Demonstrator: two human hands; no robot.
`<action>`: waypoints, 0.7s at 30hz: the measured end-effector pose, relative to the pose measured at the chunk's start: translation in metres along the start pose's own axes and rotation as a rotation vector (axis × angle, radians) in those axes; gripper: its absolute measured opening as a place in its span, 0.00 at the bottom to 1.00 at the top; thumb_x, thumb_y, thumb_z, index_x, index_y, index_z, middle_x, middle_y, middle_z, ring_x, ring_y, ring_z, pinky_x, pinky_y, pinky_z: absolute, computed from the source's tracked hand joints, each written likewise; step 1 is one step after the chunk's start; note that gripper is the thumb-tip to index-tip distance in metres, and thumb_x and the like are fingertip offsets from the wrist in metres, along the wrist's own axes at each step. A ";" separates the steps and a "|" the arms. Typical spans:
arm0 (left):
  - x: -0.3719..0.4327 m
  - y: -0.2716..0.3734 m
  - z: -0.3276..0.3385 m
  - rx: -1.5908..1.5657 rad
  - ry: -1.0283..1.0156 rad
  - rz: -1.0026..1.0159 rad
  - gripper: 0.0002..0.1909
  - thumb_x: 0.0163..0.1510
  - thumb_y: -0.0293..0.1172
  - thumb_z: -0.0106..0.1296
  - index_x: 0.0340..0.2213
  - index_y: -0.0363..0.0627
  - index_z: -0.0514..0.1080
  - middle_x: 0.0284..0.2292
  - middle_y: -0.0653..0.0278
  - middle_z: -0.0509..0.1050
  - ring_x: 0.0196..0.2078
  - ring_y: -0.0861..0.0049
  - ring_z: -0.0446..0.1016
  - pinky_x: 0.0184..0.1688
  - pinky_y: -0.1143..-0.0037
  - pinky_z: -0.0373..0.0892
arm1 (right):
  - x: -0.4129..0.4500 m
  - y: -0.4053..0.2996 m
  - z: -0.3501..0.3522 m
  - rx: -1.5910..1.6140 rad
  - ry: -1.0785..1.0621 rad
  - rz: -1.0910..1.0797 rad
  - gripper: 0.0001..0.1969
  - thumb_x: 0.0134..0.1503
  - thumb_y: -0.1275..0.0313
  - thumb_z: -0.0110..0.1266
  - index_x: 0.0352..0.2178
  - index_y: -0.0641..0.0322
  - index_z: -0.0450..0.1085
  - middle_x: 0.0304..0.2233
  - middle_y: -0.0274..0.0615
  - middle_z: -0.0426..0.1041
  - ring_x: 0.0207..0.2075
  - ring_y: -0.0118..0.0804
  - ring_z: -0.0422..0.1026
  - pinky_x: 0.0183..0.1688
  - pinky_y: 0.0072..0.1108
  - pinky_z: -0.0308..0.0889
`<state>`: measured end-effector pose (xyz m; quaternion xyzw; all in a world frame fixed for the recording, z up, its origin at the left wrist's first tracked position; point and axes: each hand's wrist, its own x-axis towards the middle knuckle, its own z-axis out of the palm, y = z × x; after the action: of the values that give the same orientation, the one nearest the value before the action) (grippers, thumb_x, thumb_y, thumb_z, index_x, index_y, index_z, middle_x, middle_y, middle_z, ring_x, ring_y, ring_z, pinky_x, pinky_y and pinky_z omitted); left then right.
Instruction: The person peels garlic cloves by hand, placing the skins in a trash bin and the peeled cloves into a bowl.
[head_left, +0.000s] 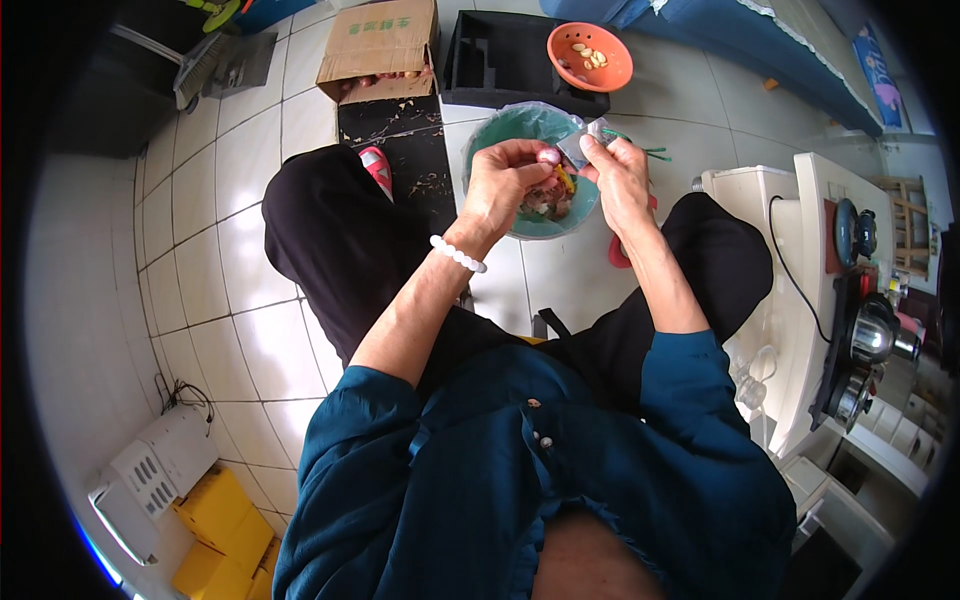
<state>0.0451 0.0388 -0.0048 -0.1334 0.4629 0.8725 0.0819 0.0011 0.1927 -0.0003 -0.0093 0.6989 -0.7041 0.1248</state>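
Between the fingers and thumb of my left hand (506, 176) is a small purplish bulb (549, 156), like a garlic or shallot. My right hand (619, 176) grips a wide, flat metal blade (574, 150), close beside the bulb; its handle is hidden in my fingers. Both hands are over a green bin (480, 135) lined with a clear plastic bag. Peelings (546, 204) and other scraps lie inside it. Beyond the bin, an orange plastic colander (619, 60) holds several pale peeled cloves (589, 56) and a few purplish pieces.
The colander stands on a black foam tray (491, 94). To its left an open cardboard box (375, 45) holds reddish bulbs. Skins are scattered on a black floor strip (405, 150). A white counter (802, 225) with pots stands at right; a broom (196, 71) is far left.
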 end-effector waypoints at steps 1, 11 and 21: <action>0.000 0.000 0.000 0.001 0.000 -0.001 0.07 0.46 0.16 0.49 0.31 0.31 0.71 0.29 0.59 0.74 0.28 0.78 0.72 0.35 0.81 0.71 | -0.001 -0.003 0.002 0.018 0.017 0.024 0.07 0.55 0.72 0.48 0.29 0.67 0.68 0.28 0.37 0.72 0.28 0.25 0.70 0.32 0.17 0.67; 0.001 -0.001 0.000 0.006 0.029 -0.017 0.08 0.46 0.15 0.49 0.31 0.32 0.71 0.30 0.59 0.73 0.29 0.78 0.72 0.36 0.81 0.71 | -0.004 0.000 0.000 -0.030 -0.004 -0.040 0.09 0.54 0.71 0.49 0.28 0.69 0.70 0.26 0.36 0.71 0.26 0.23 0.69 0.30 0.16 0.67; 0.002 0.001 0.000 -0.021 0.019 -0.008 0.08 0.45 0.15 0.49 0.31 0.32 0.71 0.30 0.59 0.73 0.29 0.78 0.72 0.36 0.81 0.70 | -0.003 -0.005 0.004 0.113 0.050 0.027 0.09 0.54 0.71 0.49 0.29 0.69 0.68 0.27 0.38 0.71 0.28 0.26 0.71 0.33 0.18 0.68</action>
<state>0.0433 0.0387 -0.0048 -0.1445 0.4538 0.8757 0.0795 0.0040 0.1891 0.0047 0.0250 0.6612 -0.7406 0.1172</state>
